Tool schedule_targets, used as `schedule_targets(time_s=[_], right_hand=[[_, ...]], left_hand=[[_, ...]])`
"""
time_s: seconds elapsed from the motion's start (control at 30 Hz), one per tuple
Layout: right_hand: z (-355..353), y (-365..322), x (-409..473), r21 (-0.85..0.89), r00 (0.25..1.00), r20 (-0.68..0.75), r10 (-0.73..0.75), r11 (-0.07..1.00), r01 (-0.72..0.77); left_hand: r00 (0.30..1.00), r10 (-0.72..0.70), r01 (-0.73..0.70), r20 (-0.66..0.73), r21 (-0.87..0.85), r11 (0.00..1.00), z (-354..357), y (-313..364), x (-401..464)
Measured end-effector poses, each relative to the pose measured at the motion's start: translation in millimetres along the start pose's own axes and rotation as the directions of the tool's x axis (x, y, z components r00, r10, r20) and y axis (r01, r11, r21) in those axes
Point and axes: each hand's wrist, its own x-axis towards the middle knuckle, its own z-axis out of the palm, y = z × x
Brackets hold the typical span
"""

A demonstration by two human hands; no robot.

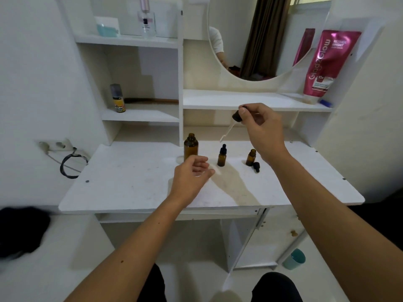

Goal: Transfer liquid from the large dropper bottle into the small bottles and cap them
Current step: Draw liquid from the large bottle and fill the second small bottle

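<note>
Currently: dropper (233, 123) raised above worktop (130, 182).
Right hand (260, 127) fingers pinch its bulb; left hand (190, 176) hovers, fingers loosely curled, empty, before uncapped large bottle (191, 147).

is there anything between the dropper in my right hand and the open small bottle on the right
Nothing visible. The glass dropper in the right hand hangs above the capped small amber bottle; the uncapped small amber bottle stands apart, clear.

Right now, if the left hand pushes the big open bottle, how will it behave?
The big bottle looks like amber glass, so it is probably rigid and breakable. It stands tall on a narrow base, so a high push may tip it. It has no cap, so any liquid inside could spill. The left hand is just before it.
</note>
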Motion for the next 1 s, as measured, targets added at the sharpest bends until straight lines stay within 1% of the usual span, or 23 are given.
schedule_targets(time_s=[0.1,0.2,0.27,0.37,0.53,0.63,0.87,1.0], right_hand=[[24.2,-7.5,1.0,0.086,1.000,0.012,-0.018,0.996,0.017],[44.8,-14.0,4.4,0.142,1.000,0.004,-0.003,0.990,0.002],[55.2,-17.0,7.4,0.162,1.000,0.004,0.005,0.987,-0.006],[66.2,-18.6,11.7,0.146,1.000,0.013,0.004,0.989,-0.006],[77.8,-13.3,12.0,0.037,0.996,0.078,-0.042,0.999,0.039],[84.3,-10.7,13.1,0.015,0.993,0.103,-0.057,0.998,0.055],[99.6,-2.3,10.6,-0.073,0.981,0.193,-0.004,0.997,0.019],[104.1,3.5,9.2,-0.126,0.982,0.187,0.037,0.992,-0.013]], left_hand=[[0.994,0.038,-0.032,-0.104,0.057,0.998,-25.3,-0.9,-0.9],[0.979,0.042,-0.021,-0.200,0.104,0.994,-41.1,-3.0,5.8],[0.974,0.031,-0.007,-0.223,0.109,0.994,-46.0,-5.7,13.1],[0.984,-0.008,0.024,-0.180,0.089,0.996,-45.8,-10.3,24.4],[0.995,-0.053,0.060,-0.083,0.085,0.995,-38.7,-14.5,37.8],[0.994,-0.059,0.068,-0.094,0.100,0.993,-39.0,-17.1,41.4],[0.994,-0.048,0.056,-0.096,0.080,0.995,-40.3,-21.3,43.7],[0.994,-0.044,0.051,-0.097,0.072,0.996,-40.2,-21.2,43.2]])
